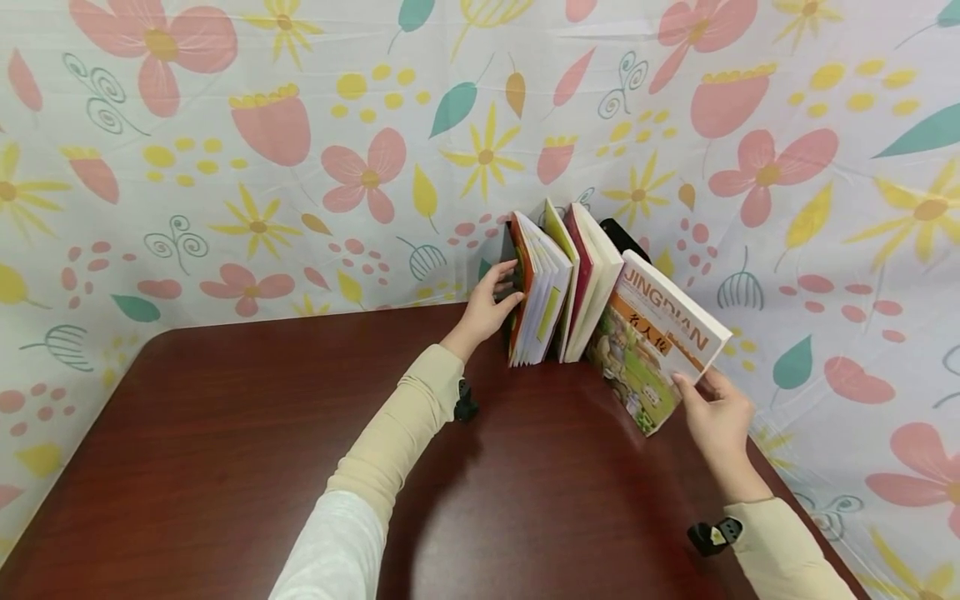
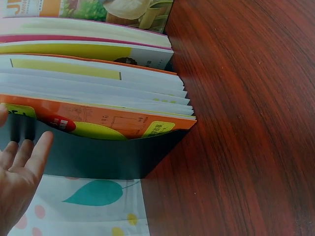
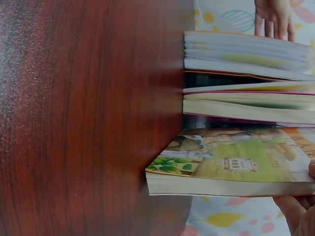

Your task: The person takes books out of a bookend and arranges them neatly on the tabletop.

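Observation:
My right hand (image 1: 722,419) pinches a paperback (image 1: 651,354) by its outer edge, thumb on the illustrated cover with "JINGDIAN" printed on it. The paperback leans at the right end of a row of upright books. At the row's left end, the fingers of my left hand (image 1: 486,310) touch the dark side panel (image 2: 98,153) of a book holder. Its thumb lies near the orange-covered book (image 2: 103,118), whose pages are fanned. Between the two ends stand a thin yellow-covered book (image 1: 558,233) and a thick book with a dark red cover (image 1: 596,275).
The books stand on a dark reddish-brown table (image 1: 300,467), at its back right. Behind and to the right hangs a white cloth (image 1: 420,100) printed with flowers and leaves. A black end (image 1: 622,240) of the holder rises behind the paperback.

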{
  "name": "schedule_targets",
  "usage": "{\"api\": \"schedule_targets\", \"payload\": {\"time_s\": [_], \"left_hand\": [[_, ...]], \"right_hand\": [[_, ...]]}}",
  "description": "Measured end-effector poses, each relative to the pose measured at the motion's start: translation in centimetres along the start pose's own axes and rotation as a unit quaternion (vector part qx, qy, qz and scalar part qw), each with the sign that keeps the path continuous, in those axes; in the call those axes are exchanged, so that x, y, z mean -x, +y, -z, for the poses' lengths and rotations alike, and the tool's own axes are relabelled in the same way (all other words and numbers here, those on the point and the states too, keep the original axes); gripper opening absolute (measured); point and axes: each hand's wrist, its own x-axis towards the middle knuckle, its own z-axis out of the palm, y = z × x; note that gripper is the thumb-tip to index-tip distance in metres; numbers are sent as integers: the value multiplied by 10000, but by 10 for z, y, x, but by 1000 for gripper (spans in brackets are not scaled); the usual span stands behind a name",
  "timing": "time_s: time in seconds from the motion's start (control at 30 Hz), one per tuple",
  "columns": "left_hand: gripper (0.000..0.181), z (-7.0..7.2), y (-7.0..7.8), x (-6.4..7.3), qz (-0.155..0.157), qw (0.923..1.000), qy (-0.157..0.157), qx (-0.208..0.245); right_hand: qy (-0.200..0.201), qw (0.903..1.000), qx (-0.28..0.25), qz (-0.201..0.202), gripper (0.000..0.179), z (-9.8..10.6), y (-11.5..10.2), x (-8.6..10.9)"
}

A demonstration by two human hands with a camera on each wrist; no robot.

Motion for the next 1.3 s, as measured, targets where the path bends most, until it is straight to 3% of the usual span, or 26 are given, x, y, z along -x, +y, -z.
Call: {"api": "schedule_targets", "payload": {"time_s": [0.27, 0.47, 0.6, 0.73, 0.9, 1.2, 1.3], "left_hand": [[54, 3, 0, 2, 66, 10000, -55, 30], [52, 6, -3, 4, 137, 9996, 136, 214], [49, 9, 0, 5, 222, 9962, 441, 720], [47, 14, 5, 5, 137, 9867, 804, 1404], [50, 21, 14, 8, 41, 9815, 813, 1730], [51, 32, 41, 26, -65, 9908, 509, 1256], [52, 30, 35, 29, -56, 9932, 361, 1108]], "right_hand": [[-38, 9998, -191, 39, 30, 6, -6, -2], [81, 9996, -84, 240, 26, 16, -16, -3], [107, 9989, -179, 431, 26, 20, -20, -4], [22, 9976, -284, 623, 27, 24, -28, -5], [-6, 9956, -303, 882, 30, 31, -38, -6], [-103, 9910, -410, 1270, 31, 36, -54, -4], [-172, 9907, -379, 1295, 31, 37, -60, -2]]}}
